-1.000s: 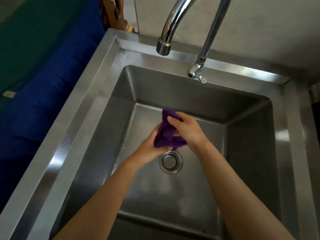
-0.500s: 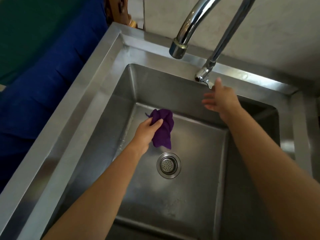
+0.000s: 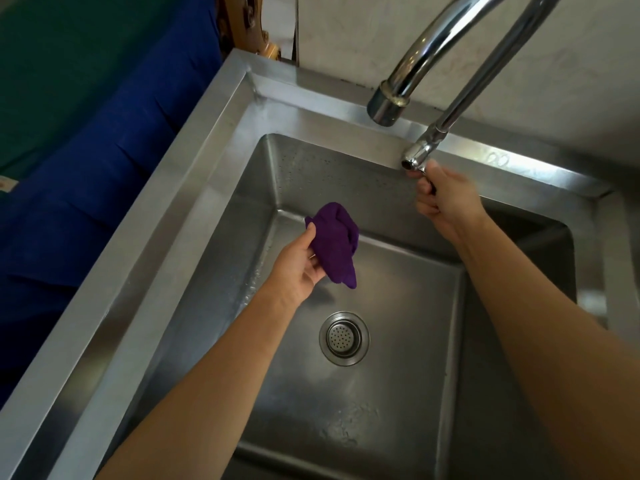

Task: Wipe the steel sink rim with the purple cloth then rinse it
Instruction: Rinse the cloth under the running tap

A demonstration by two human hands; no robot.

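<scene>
A blue fabric [image 3: 86, 188] is seen beyond the sink's left rim, with green material [image 3: 69, 64] behind it. The sink [image 3: 194, 188] is a square steel basin with a broad flat rim; its left rim runs from the near left to the far corner, and droplets are scattered on the left inner wall and on the floor near the front edge.

The cloth [image 3: 335, 244] is held above the basin floor, toward the far left corner of the bowl and clear of the steel. It is bunched into a loose wad, deep purple, soft in texture, with folds at the top. Its long axis runs from the rounded top down to a narrow tail that points toward the drain [image 3: 344, 338], which lies in the middle of the floor, well below the tail.

The left hand [image 3: 298, 265] is reached in from the near left, forearm bare, palm turned up and to the right; its fingers are closed around the cloth's lower left side, thumb laid on the upper edge.

The curved faucet [image 3: 426, 50] rises from the back rim, its spout [image 3: 384, 105] hung over the far part of the basin. No water is seen. The right hand [image 3: 446, 199] is stretched across the basin to the back rim, its fingers wrapped around the lever [image 3: 415, 161] at the faucet's base.
</scene>
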